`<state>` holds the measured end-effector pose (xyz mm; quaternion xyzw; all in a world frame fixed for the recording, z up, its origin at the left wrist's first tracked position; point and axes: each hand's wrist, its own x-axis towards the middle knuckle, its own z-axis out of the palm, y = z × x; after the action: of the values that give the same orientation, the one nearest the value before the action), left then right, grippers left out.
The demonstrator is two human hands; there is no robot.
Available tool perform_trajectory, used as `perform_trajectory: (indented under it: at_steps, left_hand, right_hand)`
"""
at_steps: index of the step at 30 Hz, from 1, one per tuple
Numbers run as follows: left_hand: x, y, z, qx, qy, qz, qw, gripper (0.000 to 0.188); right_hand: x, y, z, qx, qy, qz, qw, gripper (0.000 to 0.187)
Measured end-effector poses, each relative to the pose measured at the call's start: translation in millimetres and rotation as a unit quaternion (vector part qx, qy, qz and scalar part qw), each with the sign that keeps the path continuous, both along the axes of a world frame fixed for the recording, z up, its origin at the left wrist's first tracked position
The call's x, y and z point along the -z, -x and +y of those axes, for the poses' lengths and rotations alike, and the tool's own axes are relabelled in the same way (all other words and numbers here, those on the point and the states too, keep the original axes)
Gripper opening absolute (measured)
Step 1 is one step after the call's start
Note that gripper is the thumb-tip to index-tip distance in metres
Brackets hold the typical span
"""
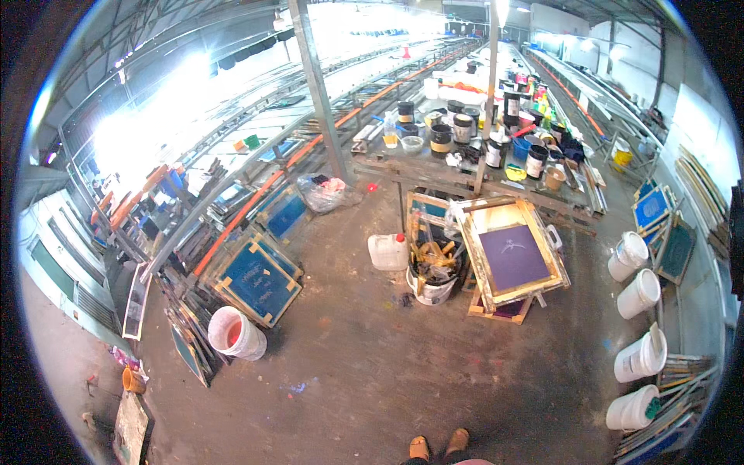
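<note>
Neither of my hands shows in the head view; only my feet in tan footwear (pixel 439 445) appear at the lower edge. Ahead of me a wooden-framed printing screen with a purple mesh (pixel 514 260) leans tilted, with another framed screen (pixel 508 311) low behind it. Beside it stands a white bucket (pixel 431 291) filled with yellowish tools, probably squeegees. A white jerrycan with a red cap (pixel 388 253) is on the floor just left of that bucket.
Blue-meshed screens (pixel 260 280) lean at the left near a white bucket with red inside (pixel 236 334). Several white buckets (pixel 639 293) line the right side. A long table carries many ink tubs (pixel 441 139). A metal post (pixel 319 93) rises at the left-centre.
</note>
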<state>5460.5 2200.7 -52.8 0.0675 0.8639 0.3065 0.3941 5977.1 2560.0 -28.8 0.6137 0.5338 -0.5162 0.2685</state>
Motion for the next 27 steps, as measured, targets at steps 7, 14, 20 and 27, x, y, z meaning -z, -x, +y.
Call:
perform_trajectory:
  at_steps: [7, 14, 20, 27]
  left_hand:
    - [-4.9, 59.2, 13.9, -0.105, -0.094, 0.016, 0.99, 0.026]
    - [-3.5, 149.8, 74.9, -0.143, -0.21, -0.007, 0.967, 0.022]
    - [6.1, 212.3, 94.5, -0.189, -0.089, 0.014, 0.978, 0.022]
    - [10.0, 319.5, 120.1, -0.28, -0.029, -0.026, 0.959, 0.034]
  right_hand:
    - [19.2, 141.2, 101.5, 0.095, -0.024, 0.193, 0.976, 0.022]
    - [-1.3, 337.1, 202.4, -0.079, -0.243, 0.238, 0.937, 0.028]
    - [-199.7, 634.1, 265.9, -0.063, -0.218, 0.461, 0.858, 0.027]
    - [-454.7, 890.3, 284.5, -0.005, -0.088, 0.909, 0.408, 0.032]
